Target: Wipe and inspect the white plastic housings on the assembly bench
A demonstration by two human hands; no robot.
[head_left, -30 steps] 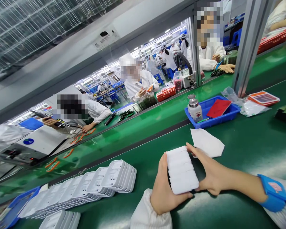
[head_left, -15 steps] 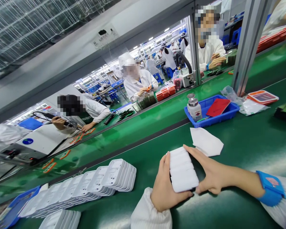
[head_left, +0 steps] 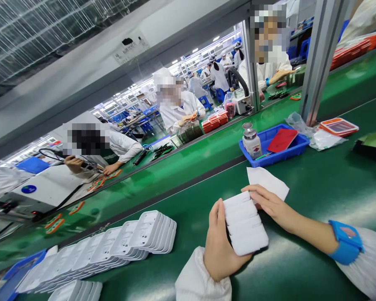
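Observation:
My left hand (head_left: 222, 246) is closed round the near left side of a stack of white plastic cases (head_left: 246, 225), held tilted above the green bench. Seen from the side, the stack shows as several white bands. At its far right corner, my right hand (head_left: 271, 205) grips the edge with bent fingers; the thumb is hidden. Just behind this hand lies a white cloth (head_left: 269, 182), partly covered by it. To the left, similar white cases (head_left: 147, 230) stand in a long leaning row of stacks, with another pile (head_left: 77, 291) closer to me.
A blue tray (head_left: 277, 159) holds a dispenser bottle (head_left: 251, 141) and a red sheet (head_left: 282, 140). An orange-rimmed part (head_left: 339, 126) and plastic bags (head_left: 327, 139) lie by the metal post (head_left: 321, 62). Across the green belt (head_left: 188, 154), co-workers handle parts. Another blue tray (head_left: 25, 267) is far left.
My right hand has shifted from spanning the stack's right side to its far corner, its thumb leaving the near end. The stack has turned slightly in my left hand. The view has shifted a little.

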